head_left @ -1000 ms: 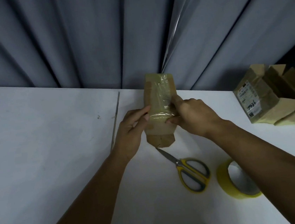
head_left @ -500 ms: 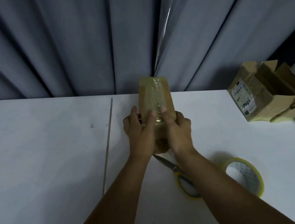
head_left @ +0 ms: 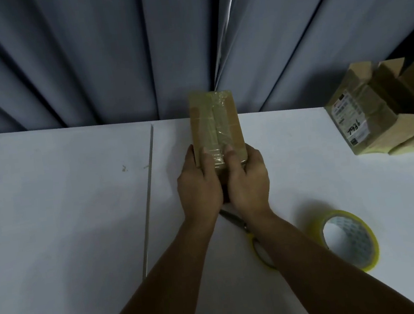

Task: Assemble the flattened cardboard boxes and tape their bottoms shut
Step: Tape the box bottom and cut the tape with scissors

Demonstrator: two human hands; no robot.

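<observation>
Box (head_left: 215,122) gripped between both hands' fingers (head_left: 207,156)

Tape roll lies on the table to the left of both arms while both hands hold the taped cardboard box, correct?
No. The head view shows the tape roll lying on the table to the right of both arms; the left hand and right hand do hold the taped cardboard box.

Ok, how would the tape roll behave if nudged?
The tape roll seems to lie on its flat side, so it would likely slide on the smooth table, not roll. Its open core suggests it is light. Set on edge, it would probably roll.
</observation>
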